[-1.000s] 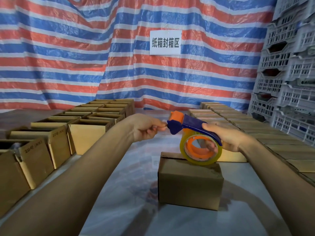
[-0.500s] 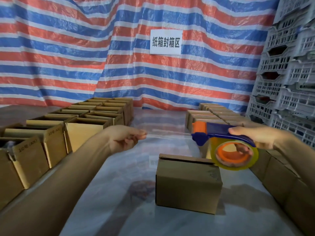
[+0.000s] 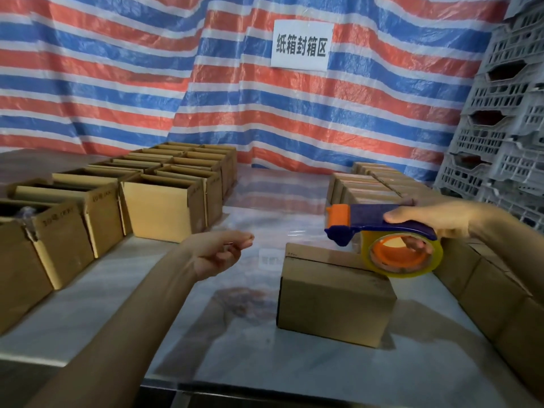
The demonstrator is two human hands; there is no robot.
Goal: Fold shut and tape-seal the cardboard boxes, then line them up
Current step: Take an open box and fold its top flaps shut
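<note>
Nearest me, the pale tabletop [image 3: 117, 304] carries one closed box [image 3: 332, 298] just right of centre. Its flaps are folded flat, and I cannot make out any tape on it.

My left hand [image 3: 219, 254] hovers left of the box and above the tabletop, fingers curled, with thumb and forefinger pinched together. I judge they hold the free end of a clear tape strip [image 3: 290, 231], which shows only as a faint sheen running right to the tape dispenser [image 3: 379, 223]. My right hand [image 3: 426, 219] grips the dispenser's blue handle, fingers wrapped through the orange core. The roll hangs over the box's far right corner, and I cannot tell whether it touches.

This looks like the sealing step, with a length of tape drawn out and not yet laid. The next move calls for lowering the strip straight along the top seam, sticking the pinched end down on the left side, then pressing it flat and cutting.

Farther off, open boxes [image 3: 159, 207] stand on the left and a row of closed boxes [image 3: 376, 184] on the right. Behind them hang a striped tarp [image 3: 117, 83] and a sign [image 3: 301, 44], with grey crates [image 3: 500, 128] stacked at far right.
</note>
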